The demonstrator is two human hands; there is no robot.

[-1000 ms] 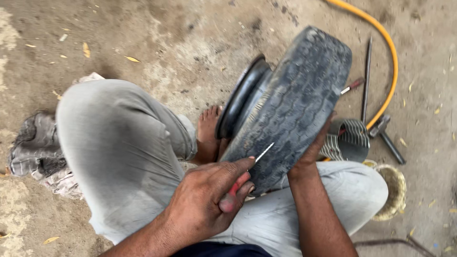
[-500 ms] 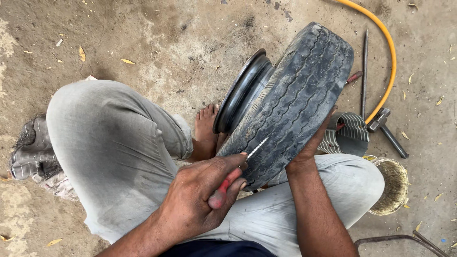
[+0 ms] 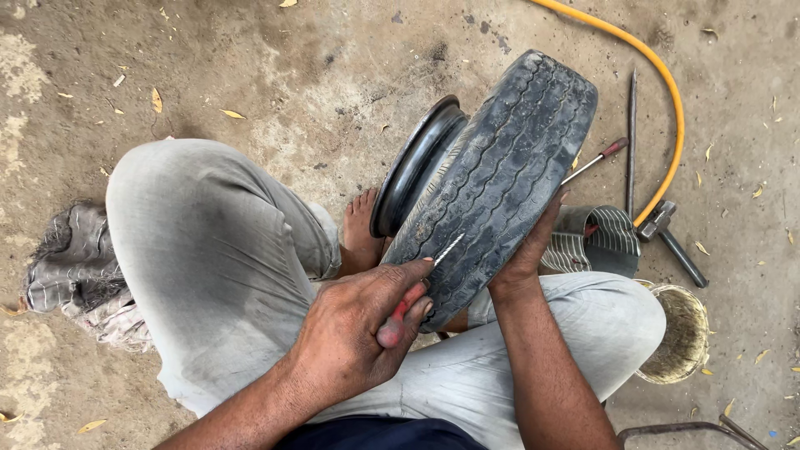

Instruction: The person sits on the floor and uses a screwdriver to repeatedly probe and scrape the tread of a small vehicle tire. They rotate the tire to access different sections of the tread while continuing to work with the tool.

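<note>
A worn black tyre (image 3: 500, 175) on a dark metal rim (image 3: 412, 162) stands upright between my knees. My left hand (image 3: 362, 333) is closed around a red-handled tool (image 3: 400, 312) whose thin metal shaft (image 3: 447, 248) touches the tread near its lower end. My right hand (image 3: 529, 250) grips the tyre's right side from behind, fingers mostly hidden. I sit low in grey trousers, with a bare foot (image 3: 360, 229) beside the rim.
A yellow hose (image 3: 667, 92) curves across the concrete at the upper right. A long metal rod (image 3: 631, 142), a red-tipped screwdriver (image 3: 596, 160), a hammer (image 3: 671, 237), a striped rubber piece (image 3: 600, 237) and a dirty bowl (image 3: 679, 333) lie right. A grey rag (image 3: 71, 267) lies left.
My left hand has shifted slightly and keeps the tool tip on the tread. The tyre stays upright in my right hand.
</note>
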